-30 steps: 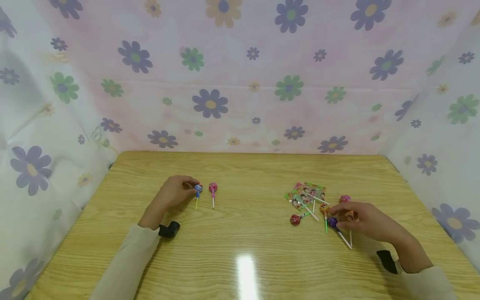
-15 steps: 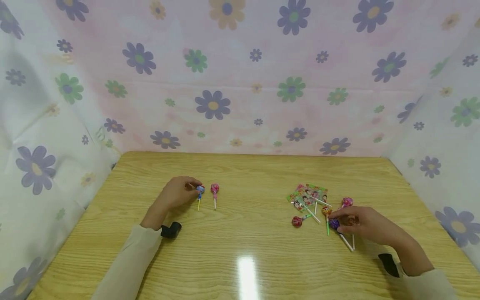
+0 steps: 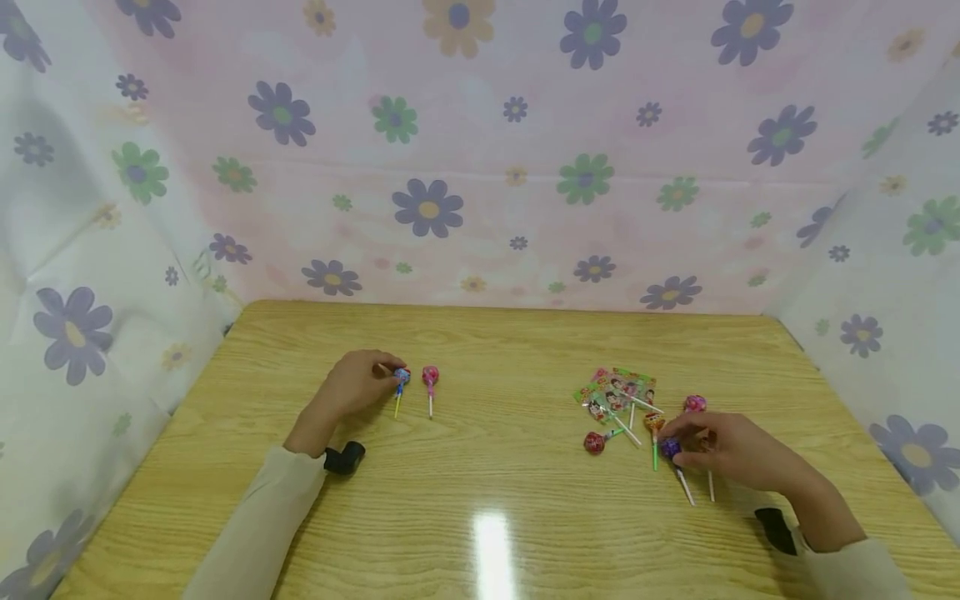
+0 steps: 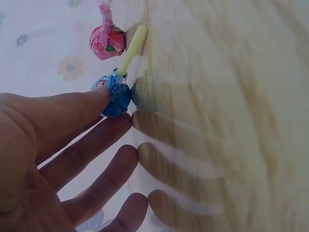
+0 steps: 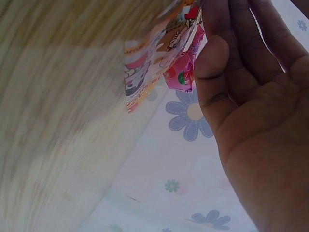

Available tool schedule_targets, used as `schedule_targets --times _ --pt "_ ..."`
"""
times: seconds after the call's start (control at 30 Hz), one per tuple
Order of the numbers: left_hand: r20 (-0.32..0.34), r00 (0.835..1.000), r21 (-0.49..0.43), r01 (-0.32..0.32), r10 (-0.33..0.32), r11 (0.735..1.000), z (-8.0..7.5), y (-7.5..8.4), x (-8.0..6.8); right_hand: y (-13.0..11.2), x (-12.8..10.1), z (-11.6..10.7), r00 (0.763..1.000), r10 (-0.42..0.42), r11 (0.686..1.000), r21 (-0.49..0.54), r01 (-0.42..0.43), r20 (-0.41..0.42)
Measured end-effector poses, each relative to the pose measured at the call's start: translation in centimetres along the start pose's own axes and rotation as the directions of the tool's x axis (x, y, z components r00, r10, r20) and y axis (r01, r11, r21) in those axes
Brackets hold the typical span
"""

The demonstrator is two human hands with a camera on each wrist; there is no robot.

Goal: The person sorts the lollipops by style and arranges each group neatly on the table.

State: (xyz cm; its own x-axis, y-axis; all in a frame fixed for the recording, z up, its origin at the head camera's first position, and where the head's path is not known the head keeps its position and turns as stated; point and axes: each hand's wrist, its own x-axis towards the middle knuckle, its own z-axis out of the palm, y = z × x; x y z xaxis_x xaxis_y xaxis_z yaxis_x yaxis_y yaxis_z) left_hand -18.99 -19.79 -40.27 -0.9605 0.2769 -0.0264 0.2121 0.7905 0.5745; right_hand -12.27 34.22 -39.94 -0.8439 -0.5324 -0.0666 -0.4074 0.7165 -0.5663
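Head view makes us think it's early days, if we're right that the lollipops are getting lined up on the left of the table (image 3: 480, 350). So far that row is just two: a blue-wrapped lollipop (image 3: 402, 377) and a pink-wrapped lollipop (image 3: 431, 376) lying side by side, sticks toward the near edge, a small gap between them. Our left hand (image 3: 358, 387) has the blue one's candy end pinched, and the left wrist view shows the thumb on it with the other fingers spread loose, so we wouldn't call that one finished. Everything else looks left to do: the right-hand bunch has a red lollipop (image 3: 594, 442), an orange lollipop (image 3: 655, 422), a second pink lollipop (image 3: 695, 403) and a messy overlap of flat printed packets (image 3: 615, 392) we can't count cleanly. Our right hand (image 3: 738, 450) has thumb and forefinger closed on either side of a purple lollipop (image 3: 671, 449), though the right wrist view doesn't show that pinch, just an orange printed packet (image 5: 149, 67) and some pink wrapper past the thumb. How firm that hold is, we can't tell.
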Motion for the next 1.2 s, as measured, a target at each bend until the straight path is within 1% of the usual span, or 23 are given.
schedule_targets --times 0.2,0.37,0.53,0.73,0.83,1.0,1.2 --pt "0.005 1.000 -0.004 0.020 -0.020 1.000 0.0 0.0 0.0 -0.4 -0.1 -0.4 0.999 -0.017 1.000 -0.014 0.016 -0.042" --pt "0.004 1.000 -0.009 0.015 -0.015 1.000 0.0 -0.2 0.1 -0.7 -0.2 -0.5 0.997 -0.005 0.999 -0.036 0.002 -0.079" --pt "-0.001 1.000 -0.002 0.014 -0.014 1.000 0.3 -0.4 0.0 -1.1 -0.2 -0.4 0.993 0.008 1.000 -0.025 -0.011 -0.115" --pt "-0.005 1.000 -0.012 0.028 -0.028 1.000 0.4 -0.3 -0.1 -1.4 0.0 -0.1 0.987 0.005 0.999 -0.046 -0.013 -0.163" --pt "-0.007 1.000 -0.011 0.025 -0.025 1.000 0.3 -0.3 0.0 -1.6 0.3 0.2 0.982 0.012 0.999 -0.041 -0.020 -0.189" --pt "-0.012 1.000 -0.011 0.008 -0.009 1.000 0.2 -0.3 0.1 -2.1 1.1 1.1 0.977 -0.005 1.000 -0.030 -0.002 -0.211" --pt "-0.010 1.000 -0.012 0.013 -0.013 1.000 0.2 -0.2 0.0 -3.0 2.4 1.8 0.976 -0.027 0.999 -0.032 0.020 -0.214"
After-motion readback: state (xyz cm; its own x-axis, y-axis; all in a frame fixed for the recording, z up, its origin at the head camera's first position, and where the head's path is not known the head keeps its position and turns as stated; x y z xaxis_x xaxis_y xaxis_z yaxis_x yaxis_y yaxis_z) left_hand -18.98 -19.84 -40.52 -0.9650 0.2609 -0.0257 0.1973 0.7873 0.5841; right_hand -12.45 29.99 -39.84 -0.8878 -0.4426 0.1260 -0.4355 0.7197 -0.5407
